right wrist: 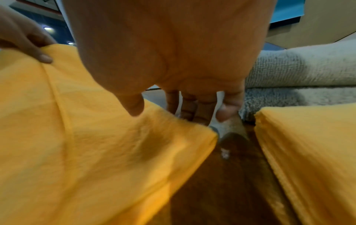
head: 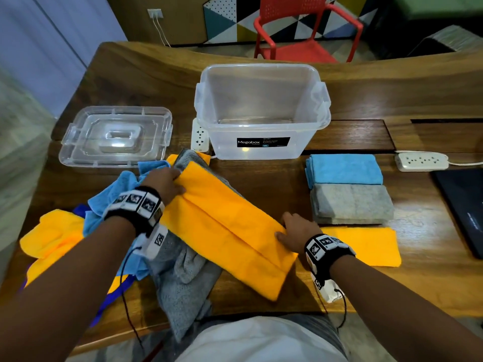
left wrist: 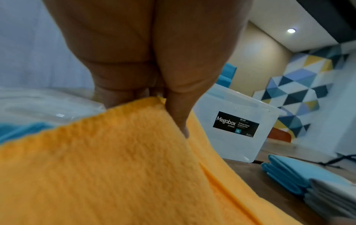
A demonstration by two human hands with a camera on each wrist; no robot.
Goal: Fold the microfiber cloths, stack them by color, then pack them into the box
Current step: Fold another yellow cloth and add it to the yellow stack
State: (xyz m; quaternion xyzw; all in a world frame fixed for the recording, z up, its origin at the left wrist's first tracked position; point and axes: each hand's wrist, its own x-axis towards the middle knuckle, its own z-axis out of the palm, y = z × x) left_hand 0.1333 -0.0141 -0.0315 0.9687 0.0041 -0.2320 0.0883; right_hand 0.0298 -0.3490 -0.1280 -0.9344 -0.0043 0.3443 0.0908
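The left hand [head: 167, 185] and right hand [head: 294, 232] are each pinching an opposite end of the long orange cloth [head: 230, 231], thumb above and fingers under, probably keeping its lengthwise fold taut on the table [head: 274, 194]. Folded blue [head: 345, 169], grey [head: 351, 202] and orange [head: 366, 245] stacks are waiting beside the empty box [head: 261, 111], whose label is reading "Megabox".

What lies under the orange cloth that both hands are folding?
Under the orange cloth a crumpled grey cloth sticks out at its near and far ends, on the wooden table. Whatever lies beneath the cloth's middle is covered.
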